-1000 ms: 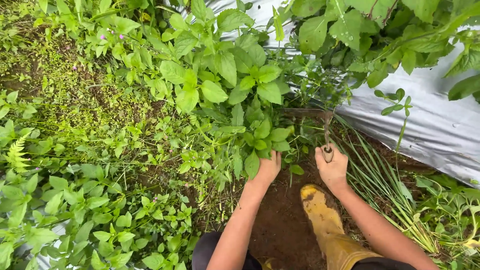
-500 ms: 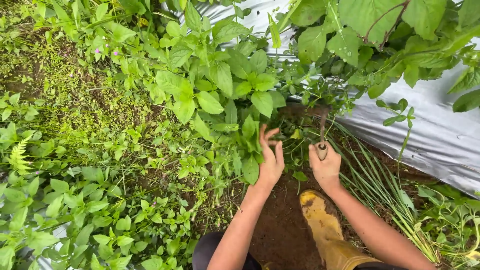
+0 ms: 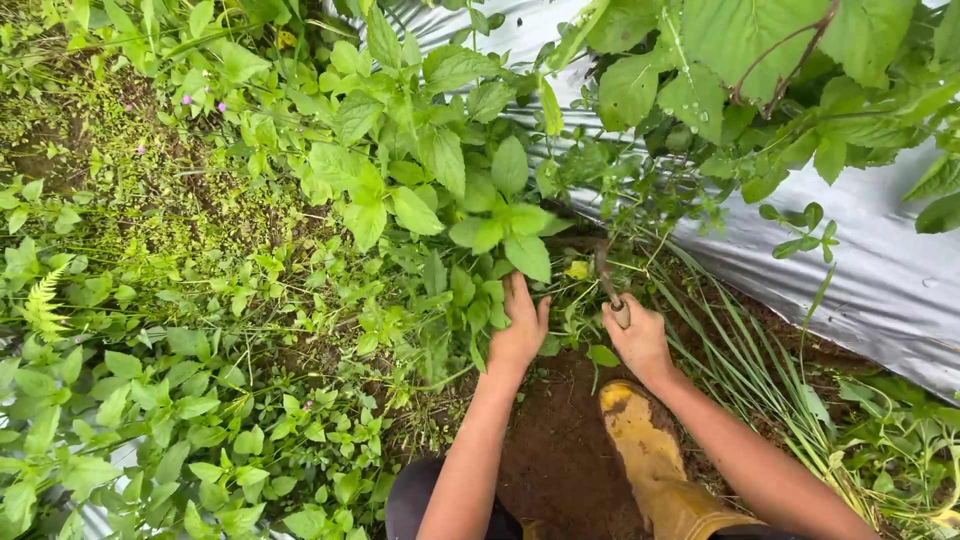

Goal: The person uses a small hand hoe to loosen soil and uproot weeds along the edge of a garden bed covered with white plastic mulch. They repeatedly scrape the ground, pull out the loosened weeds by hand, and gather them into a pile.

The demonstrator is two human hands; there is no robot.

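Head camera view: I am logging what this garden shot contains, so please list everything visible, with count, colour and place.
leafy weeds: many, green, covering the left and centre
fern: one, light green, far left
small flowers: a few, pink, upper left
grass stalks: a bunch, pale green, lying right of the hands
broad-leaved plant: one, green, top right over the sheet
plastic sheet: one, silvery grey, running along the right
bare soil: one patch, brown, bottom centre
hand tool: one, brown and dirty, blade hidden among stems, centre
boot: one, yellow and muddy, bottom centre
left hand: grasping the weed stems at their base
right hand: closed around the tool's handle
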